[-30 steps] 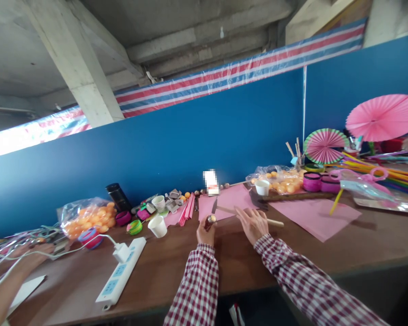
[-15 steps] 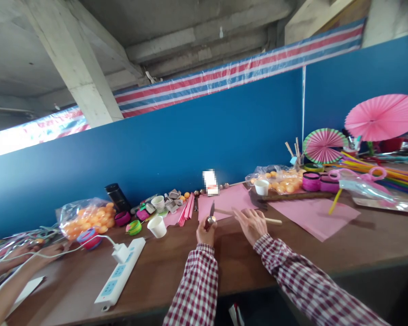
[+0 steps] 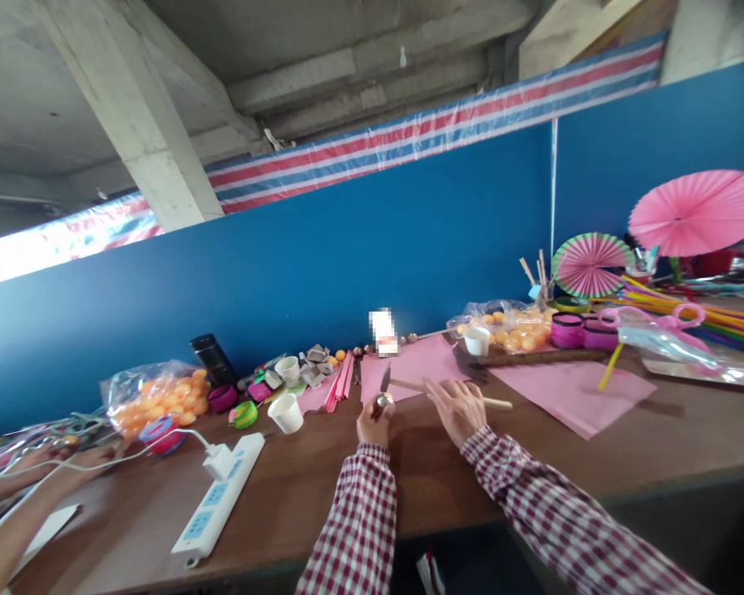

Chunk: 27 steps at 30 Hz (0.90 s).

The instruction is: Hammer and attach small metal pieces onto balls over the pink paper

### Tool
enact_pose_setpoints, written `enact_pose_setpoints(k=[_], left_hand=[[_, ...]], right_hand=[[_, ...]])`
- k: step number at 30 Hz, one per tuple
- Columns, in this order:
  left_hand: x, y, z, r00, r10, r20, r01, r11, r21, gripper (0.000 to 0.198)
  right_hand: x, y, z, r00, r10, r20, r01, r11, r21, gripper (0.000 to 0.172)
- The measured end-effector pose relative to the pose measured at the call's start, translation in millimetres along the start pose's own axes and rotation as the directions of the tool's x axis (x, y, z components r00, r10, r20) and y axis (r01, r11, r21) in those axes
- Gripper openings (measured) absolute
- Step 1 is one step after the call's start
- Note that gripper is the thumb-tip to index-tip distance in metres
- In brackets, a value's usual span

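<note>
Daylight is brightest at the far left, where the striped tarp (image 3: 55,235) washes out to white, while the concrete ceiling (image 3: 372,70) and the space under the tabletop (image 3: 322,479) sink into dimness. Soft sheen lies on the blue partition (image 3: 360,248), with small glints on the plastic bag (image 3: 155,380) and the shiny ball (image 3: 385,400). Fine detail is smeary, wide-angle distortion stretches the pink paper fan (image 3: 698,211), and pixelated blocks mask a white patch (image 3: 383,330) mid-frame.
</note>
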State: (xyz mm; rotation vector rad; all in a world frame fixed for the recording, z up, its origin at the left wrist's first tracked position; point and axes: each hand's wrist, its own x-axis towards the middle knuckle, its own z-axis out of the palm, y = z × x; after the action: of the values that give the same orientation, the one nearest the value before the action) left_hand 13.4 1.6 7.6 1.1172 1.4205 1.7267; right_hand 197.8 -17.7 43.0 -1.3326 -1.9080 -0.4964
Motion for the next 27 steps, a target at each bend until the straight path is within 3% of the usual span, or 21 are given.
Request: enact_pose_setpoints(k=[10, 16, 27], left_hand=[[3.3, -5.9, 1.7, 0.997, -0.06, -0.043, 0.053, 0.989, -0.138, 0.034], [5.0, -8.9, 3.9, 0.994, -0.11, -0.024, 0.097, 0.944, -0.317, 0.036], [5.2, -6.3, 4.1, 0.982, -0.186, -0.042, 0.145, 0.872, -0.468, 0.027]], right_hand=[[-0.6, 0.4, 0.8, 1.0, 0.003, 0.026, -0.004, 1.0, 0.011, 0.034], [-0.3, -0.8, 0.5, 0.999, 0.001, 0.041, -0.002, 0.999, 0.033, 0.033], [-0.7, -0.8, 1.1, 0.999, 0.03, 0.04, -0.031, 0.999, 0.036, 0.032]])
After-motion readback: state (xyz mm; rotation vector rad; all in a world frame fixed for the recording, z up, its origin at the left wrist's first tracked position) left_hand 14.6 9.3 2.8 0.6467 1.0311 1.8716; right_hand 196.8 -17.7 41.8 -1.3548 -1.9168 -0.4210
